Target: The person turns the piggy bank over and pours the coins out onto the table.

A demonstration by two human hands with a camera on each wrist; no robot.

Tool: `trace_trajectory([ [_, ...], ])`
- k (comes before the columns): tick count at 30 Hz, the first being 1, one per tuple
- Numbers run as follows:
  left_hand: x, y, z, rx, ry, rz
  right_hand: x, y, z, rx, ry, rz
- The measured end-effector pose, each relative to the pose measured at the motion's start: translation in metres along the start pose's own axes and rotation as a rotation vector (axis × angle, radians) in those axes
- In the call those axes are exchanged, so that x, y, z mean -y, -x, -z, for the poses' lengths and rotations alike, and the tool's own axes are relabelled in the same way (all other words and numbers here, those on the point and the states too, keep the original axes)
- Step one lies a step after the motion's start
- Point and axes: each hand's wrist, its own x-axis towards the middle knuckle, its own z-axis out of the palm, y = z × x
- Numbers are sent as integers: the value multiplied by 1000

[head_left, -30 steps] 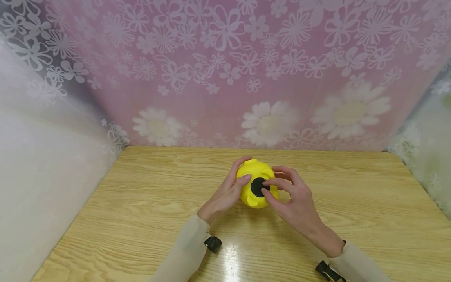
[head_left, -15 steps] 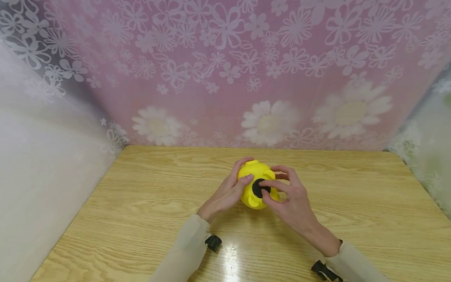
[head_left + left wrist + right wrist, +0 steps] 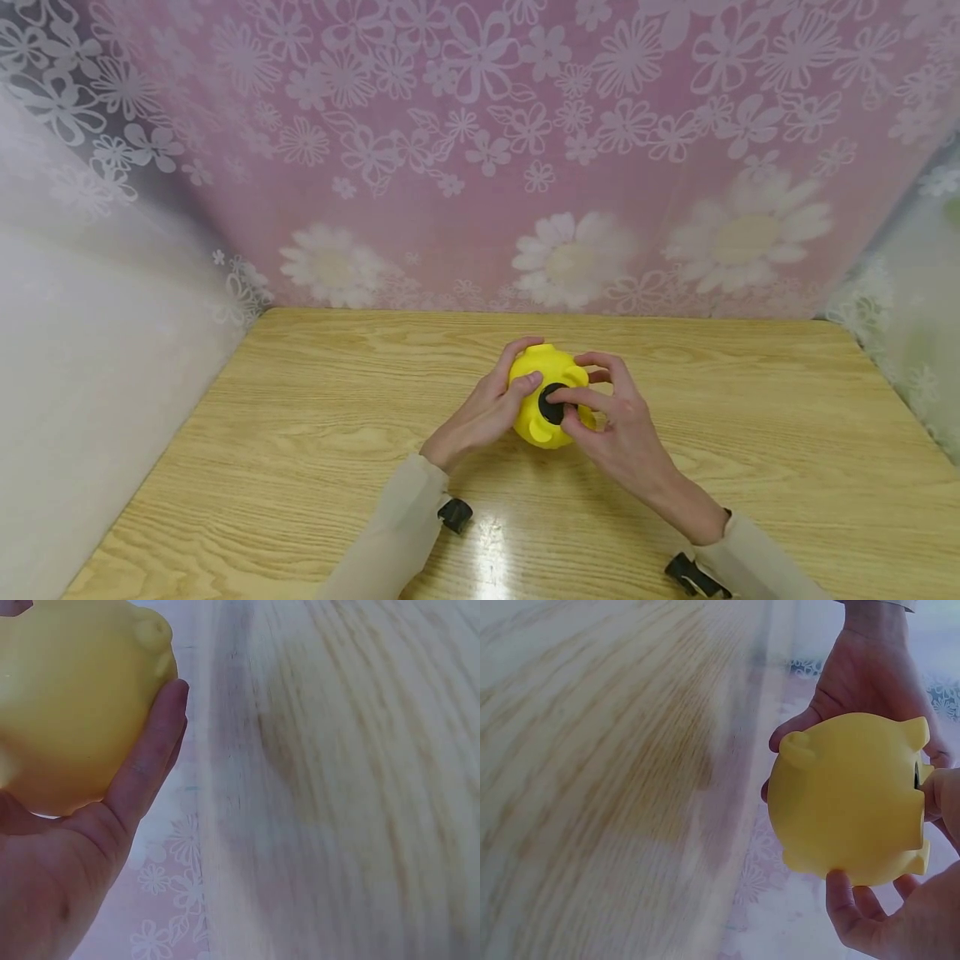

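A round yellow piggy bank (image 3: 542,363) is held up over the table with its belly and stubby feet turned to the person. In the belly sits a black round plug (image 3: 550,411). My left hand (image 3: 480,412) grips the bank's left side, thumb on the belly and fingers behind. At the plug, the thumb and index finger of my right hand (image 3: 622,421) pinch, partly covering it. Other right fingers touch the yellow body, as the right wrist view shows on the bank (image 3: 840,802). The left wrist view shows the left palm and fingers (image 3: 154,750) along the bank's curve.
The wood-grain table (image 3: 315,400) spreads under both hands. Behind it hangs a pink flowered cloth (image 3: 420,208), with pale cloth (image 3: 112,333) at the left side. Black straps (image 3: 455,516) show at both wrists.
The piggy bank and left hand have shifted slightly right and toward the person. The right index finger has slid further left across the black plug.
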Motion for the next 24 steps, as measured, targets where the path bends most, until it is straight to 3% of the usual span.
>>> trace_trajectory([
  [24, 1, 1, 0, -1, -41, 6, -2, 1, 0, 23, -35, 14],
])
